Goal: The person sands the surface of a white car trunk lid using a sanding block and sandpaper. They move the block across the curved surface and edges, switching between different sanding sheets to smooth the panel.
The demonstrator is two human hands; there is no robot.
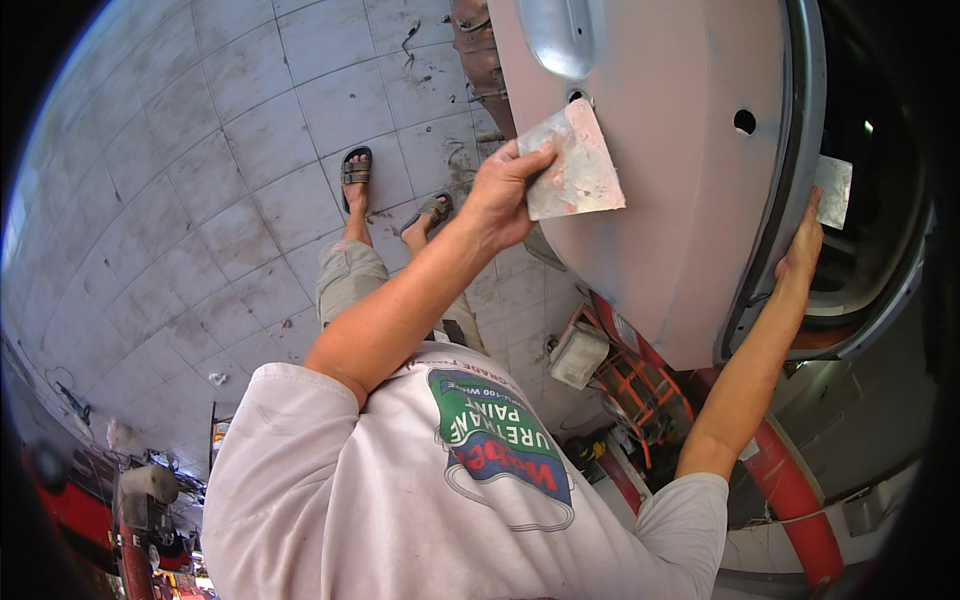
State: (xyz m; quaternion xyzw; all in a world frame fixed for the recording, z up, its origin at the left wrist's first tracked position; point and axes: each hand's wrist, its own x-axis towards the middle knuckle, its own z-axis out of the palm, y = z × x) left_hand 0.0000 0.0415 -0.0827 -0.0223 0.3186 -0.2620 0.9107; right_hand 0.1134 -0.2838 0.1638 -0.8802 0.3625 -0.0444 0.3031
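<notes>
My left hand [505, 192] grips a flat, squarish putty plate [580, 165], thumb on top and fingers underneath. Dried pink and grey smears cover its face. The plate is held in front of a car door [670, 200] coated in matte pinkish beige, partly covering it close to a small round hole. Over at the door's dark-trimmed edge, my right hand [803, 245] is closed, with a thin metallic sheet [835, 192] sticking out past its fingertips. Most of its fingers are hidden from this angle.
The door has a recessed handle cup [557, 38] and another round hole [745, 122]. Beyond its edge lies the dark car interior [870, 240]. An orange metal frame [645, 390] and a red tube [795, 490] stand nearby. Tiled floor [260, 130] spreads to the left.
</notes>
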